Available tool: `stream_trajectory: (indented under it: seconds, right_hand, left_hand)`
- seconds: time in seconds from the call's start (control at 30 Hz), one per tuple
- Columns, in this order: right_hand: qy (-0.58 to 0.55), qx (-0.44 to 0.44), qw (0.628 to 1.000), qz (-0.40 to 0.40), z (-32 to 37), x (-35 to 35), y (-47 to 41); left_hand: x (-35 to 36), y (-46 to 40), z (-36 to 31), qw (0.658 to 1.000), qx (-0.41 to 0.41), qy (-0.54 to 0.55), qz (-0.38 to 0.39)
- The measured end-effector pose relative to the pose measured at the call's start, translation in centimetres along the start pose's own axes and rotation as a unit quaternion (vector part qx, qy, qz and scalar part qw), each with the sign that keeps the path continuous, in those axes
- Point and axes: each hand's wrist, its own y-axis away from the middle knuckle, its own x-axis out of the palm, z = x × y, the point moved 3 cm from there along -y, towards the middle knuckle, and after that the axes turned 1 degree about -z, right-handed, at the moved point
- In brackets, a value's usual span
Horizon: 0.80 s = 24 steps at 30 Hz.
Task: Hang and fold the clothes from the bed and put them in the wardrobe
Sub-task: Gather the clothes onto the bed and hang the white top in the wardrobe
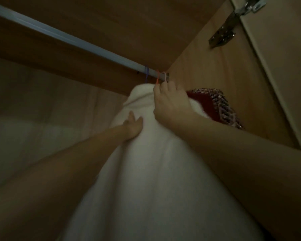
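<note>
White garment [146,171] hangs inside the wardrobe from the rail [76,44], hooks bunched at the rail's 4 o'clock end. A red patterned garment [221,105] sits at its 2 o'clock, already hung. Bed out of view, remainder unknown. Right hand [170,103] grip curled at the hanger hooks [165,78]; left hand [132,126] flat, fingers straight, pressing the cloth.

A metal rail [73,40] runs from the upper left of the frame to the wardrobe's side wall [215,80] at centre. Three hanger hooks hang on it there: purple [146,72], orange [157,76], pale pink [165,77].
</note>
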Motion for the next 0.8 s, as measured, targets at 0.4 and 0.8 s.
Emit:
stream_trajectory:
  seconds: [0.4, 0.8]
  right_hand:
    - [-0.008, -0.016, 0.983, 0.183, 5.9, -3.7, 19.1]
    - [-0.177, -0.039, 0.922, 0.342, 6.9, -12.7, 41.5]
  left_hand:
    - [4.4, 27.7, 3.6, 0.975, 0.005, 0.198, 0.105]
    - [-5.5, 47.6, 6.9, 0.914, 0.136, -0.301, 0.235]
